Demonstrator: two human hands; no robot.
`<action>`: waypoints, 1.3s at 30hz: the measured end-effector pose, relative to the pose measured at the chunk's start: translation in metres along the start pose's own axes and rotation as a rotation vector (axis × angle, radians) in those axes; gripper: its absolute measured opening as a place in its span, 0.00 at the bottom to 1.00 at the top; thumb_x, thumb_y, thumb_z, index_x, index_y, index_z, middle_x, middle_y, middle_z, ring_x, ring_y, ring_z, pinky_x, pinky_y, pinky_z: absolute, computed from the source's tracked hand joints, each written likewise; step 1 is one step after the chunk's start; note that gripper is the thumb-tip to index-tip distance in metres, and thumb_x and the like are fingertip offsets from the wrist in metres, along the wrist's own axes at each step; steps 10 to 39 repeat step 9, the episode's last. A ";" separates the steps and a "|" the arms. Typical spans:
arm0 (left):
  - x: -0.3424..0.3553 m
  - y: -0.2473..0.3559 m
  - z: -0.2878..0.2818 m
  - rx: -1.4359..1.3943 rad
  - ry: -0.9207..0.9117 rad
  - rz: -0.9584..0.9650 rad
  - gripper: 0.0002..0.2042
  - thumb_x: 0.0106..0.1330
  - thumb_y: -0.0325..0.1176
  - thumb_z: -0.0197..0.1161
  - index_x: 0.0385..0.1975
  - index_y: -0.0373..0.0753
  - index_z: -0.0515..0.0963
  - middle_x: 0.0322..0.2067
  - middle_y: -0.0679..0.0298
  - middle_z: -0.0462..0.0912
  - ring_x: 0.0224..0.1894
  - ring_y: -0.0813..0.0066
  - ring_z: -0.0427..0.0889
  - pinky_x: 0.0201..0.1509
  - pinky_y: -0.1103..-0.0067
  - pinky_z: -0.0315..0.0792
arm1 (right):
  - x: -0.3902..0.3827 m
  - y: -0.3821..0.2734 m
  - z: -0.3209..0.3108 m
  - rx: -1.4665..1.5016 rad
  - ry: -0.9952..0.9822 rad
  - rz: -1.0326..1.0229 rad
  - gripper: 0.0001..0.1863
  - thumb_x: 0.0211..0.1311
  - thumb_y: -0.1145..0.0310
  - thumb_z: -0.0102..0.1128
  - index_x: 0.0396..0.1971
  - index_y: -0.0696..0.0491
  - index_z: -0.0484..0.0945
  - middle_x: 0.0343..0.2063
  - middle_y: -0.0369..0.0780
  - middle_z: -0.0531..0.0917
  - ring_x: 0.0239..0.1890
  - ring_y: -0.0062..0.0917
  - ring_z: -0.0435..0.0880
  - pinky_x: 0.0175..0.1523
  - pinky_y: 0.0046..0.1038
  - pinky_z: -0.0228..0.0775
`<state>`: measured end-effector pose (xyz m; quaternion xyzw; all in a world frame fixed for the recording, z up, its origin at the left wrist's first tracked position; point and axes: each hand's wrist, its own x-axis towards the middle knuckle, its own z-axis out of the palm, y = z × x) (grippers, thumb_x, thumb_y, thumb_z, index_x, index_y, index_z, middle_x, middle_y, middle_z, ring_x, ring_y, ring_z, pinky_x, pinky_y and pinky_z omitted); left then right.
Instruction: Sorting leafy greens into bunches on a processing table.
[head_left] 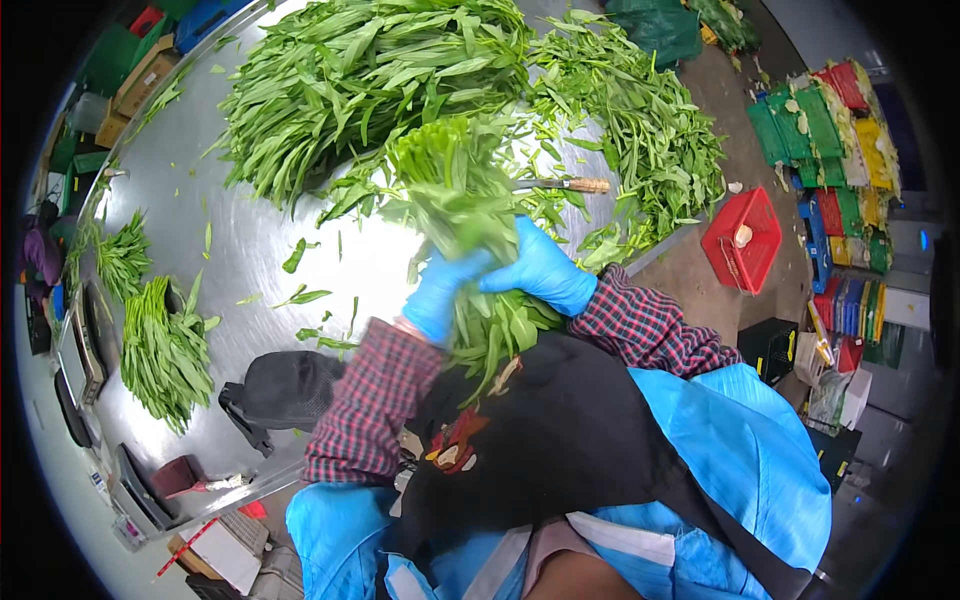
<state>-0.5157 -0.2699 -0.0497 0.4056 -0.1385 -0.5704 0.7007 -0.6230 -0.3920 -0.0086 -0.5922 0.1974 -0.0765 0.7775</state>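
Both my hands, in blue gloves, grip a bunch of long-leaved greens that looks like water spinach (pixel 455 185). My left hand (pixel 440 295) is closed round its lower left side, blurred slightly by motion. From the right, my right hand (pixel 545 268) wraps the same bunch, its fingers partly behind the leaves. Cut stems point up and away, while leafy ends hang toward my black apron (pixel 520 430). Just beyond the bunch, a knife with a wooden handle (pixel 588 185) lies among loose leaves. A big heap of the same greens (pixel 370 85) rises behind it.
The metal table (pixel 240 300) carries another pile of greens (pixel 660 140) at right and a finished-looking bunch (pixel 165 350) at left, with a smaller bunch (pixel 123 258) behind it. A black pouch (pixel 290 388) sits near the front edge. On the floor stands a red basket (pixel 742 240).
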 end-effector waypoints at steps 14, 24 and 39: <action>-0.017 -0.031 0.023 -0.083 -0.158 -0.144 0.22 0.57 0.33 0.67 0.52 0.35 0.73 0.43 0.61 0.80 0.42 0.74 0.80 0.45 0.73 0.77 | -0.028 -0.002 -0.010 -0.208 0.098 0.006 0.60 0.45 0.74 0.73 0.71 0.47 0.36 0.69 0.42 0.54 0.68 0.32 0.57 0.70 0.41 0.50; -0.017 -0.031 0.023 -0.083 -0.158 -0.144 0.22 0.57 0.33 0.67 0.52 0.35 0.73 0.43 0.61 0.80 0.42 0.74 0.80 0.45 0.73 0.77 | -0.028 -0.002 -0.010 -0.208 0.098 0.006 0.60 0.45 0.74 0.73 0.71 0.47 0.36 0.69 0.42 0.54 0.68 0.32 0.57 0.70 0.41 0.50; -0.017 -0.031 0.023 -0.083 -0.158 -0.144 0.22 0.57 0.33 0.67 0.52 0.35 0.73 0.43 0.61 0.80 0.42 0.74 0.80 0.45 0.73 0.77 | -0.028 -0.002 -0.010 -0.208 0.098 0.006 0.60 0.45 0.74 0.73 0.71 0.47 0.36 0.69 0.42 0.54 0.68 0.32 0.57 0.70 0.41 0.50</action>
